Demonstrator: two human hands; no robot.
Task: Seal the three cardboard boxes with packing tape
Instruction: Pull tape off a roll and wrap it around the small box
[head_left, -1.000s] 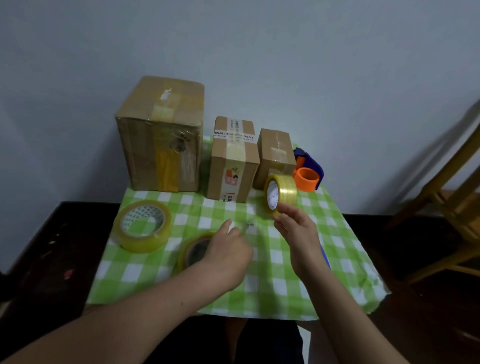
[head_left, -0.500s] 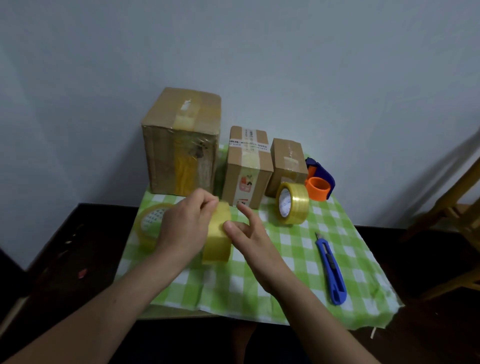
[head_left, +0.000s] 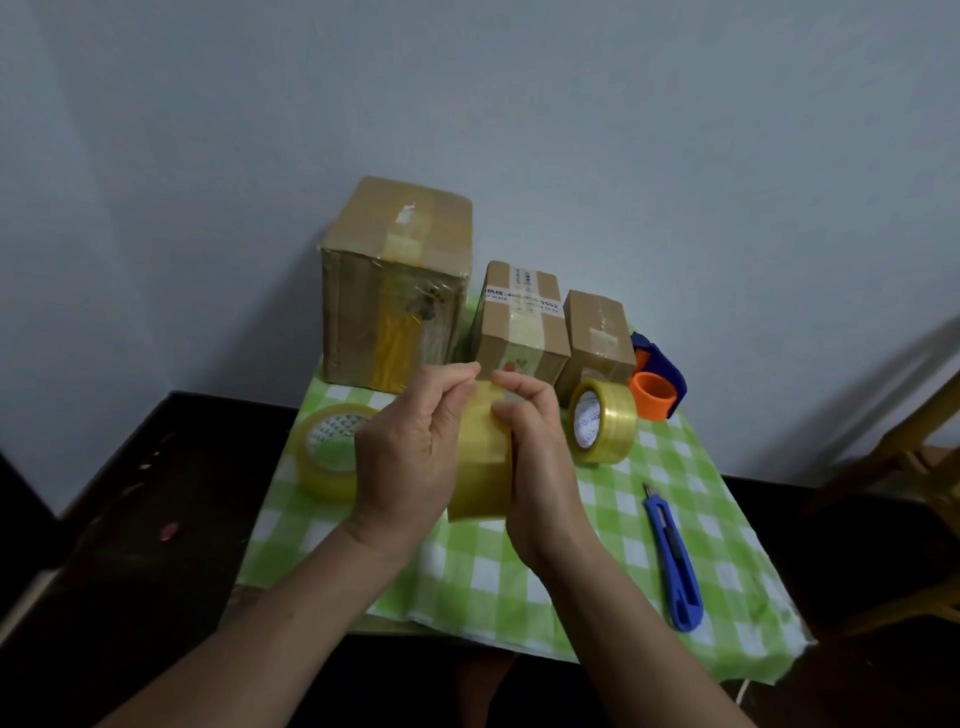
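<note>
Boxes (head_left: 519, 332) — 3 on checked cloth (head_left: 613, 545), wall (head_left: 623, 130) behind

Side faces of held tape roll (head_left: 480, 467) hidden by left hand (head_left: 405, 457) and right hand (head_left: 540, 467); flat roll (head_left: 322, 478) right part behind left hand; middle box (head_left: 519, 332) lower front covered by both hands, label print illegible; chair (head_left: 893, 441) cut off at right edge

green check cloth (head_left: 727, 545) w/ blue knife (head_left: 672, 561), prob wood chair (head_left: 898, 447) rt
</note>
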